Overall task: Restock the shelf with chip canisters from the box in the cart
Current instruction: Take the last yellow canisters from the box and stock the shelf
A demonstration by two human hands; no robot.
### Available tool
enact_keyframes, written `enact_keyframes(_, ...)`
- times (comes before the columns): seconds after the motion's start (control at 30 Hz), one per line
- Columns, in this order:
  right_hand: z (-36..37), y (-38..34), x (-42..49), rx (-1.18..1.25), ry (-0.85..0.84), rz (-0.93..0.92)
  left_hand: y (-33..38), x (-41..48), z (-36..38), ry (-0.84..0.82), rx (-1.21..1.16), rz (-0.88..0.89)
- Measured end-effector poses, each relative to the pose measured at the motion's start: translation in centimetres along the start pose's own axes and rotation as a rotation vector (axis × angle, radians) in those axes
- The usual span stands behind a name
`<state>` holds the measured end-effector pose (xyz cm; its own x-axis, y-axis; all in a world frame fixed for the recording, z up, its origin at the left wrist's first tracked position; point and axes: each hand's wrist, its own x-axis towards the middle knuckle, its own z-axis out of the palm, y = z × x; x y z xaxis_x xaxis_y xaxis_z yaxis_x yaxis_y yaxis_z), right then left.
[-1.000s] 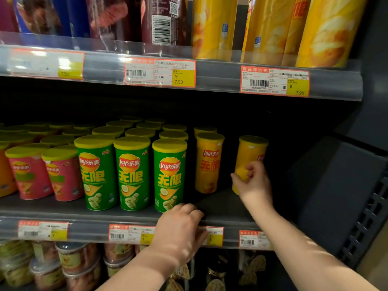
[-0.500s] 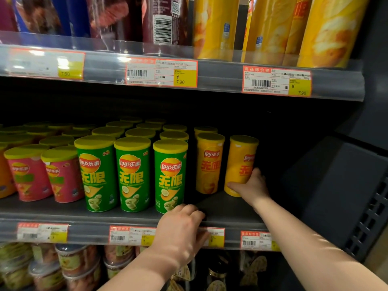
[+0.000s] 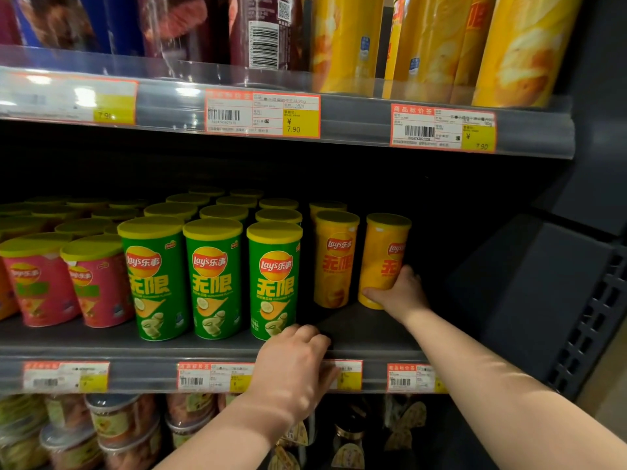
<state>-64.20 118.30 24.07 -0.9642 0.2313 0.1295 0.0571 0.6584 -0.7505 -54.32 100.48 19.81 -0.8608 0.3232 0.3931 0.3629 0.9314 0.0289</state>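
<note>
- Yellow Lay's canister (image 3: pixel 383 259): lidded, upright, rightmost on the grey shelf (image 3: pixel 135 347), just beside 1 matching canister (image 3: pixel 334 262).
- 3 green canisters (image 3: pixel 213 279) front the middle.

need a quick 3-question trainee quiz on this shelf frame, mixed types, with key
1. Multiple choice: the right hand grips A) a price tag, B) the rightmost yellow canister, C) a pink canister.
2. How many green canisters stand in the front row?
3. True or false: the left hand holds a canister.
Key: 1 B. 2 Three. 3 False: its fingers curl over the shelf edge.
</note>
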Motion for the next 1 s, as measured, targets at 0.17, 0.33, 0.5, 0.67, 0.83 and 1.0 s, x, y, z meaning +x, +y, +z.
enact_keyframes(0.17, -0.4, -0.4, -0.5, -0.066, 0.001, 0.056, 0.5, -0.1, -1.2, -0.071, -0.023, -0.045)
enact_keyframes(0.33, -1.9, -0.7, -3.0, -0.284, 0.013, 0.022, 0.6, 0.1, -1.7, -0.099, 0.015, -0.022)
enact_keyframes(0.5, -2.7, -0.4, -7.6, -0.622, 0.049, -0.230, 0.6, 0.4, -2.2, -0.152, 0.018, 0.022)
enact_keyframes(0.67, -2.4, -0.1, -11.9, -0.685, 0.033, -0.261, 1.0, -0.5, -2.0, -0.106, -0.001, 0.118)
enact_keyframes(0.83, -1.6, 1.3, -15.4, -0.728, 0.012, -0.236, 1.7, -2.4, -2.0, -0.028, -0.046, 0.224)
enact_keyframes(1.0, -1.0, 2.6, -18.0, -0.777, -0.001, -0.246, 2.3, -4.9, -2.3, -0.127, -0.075, 0.210)
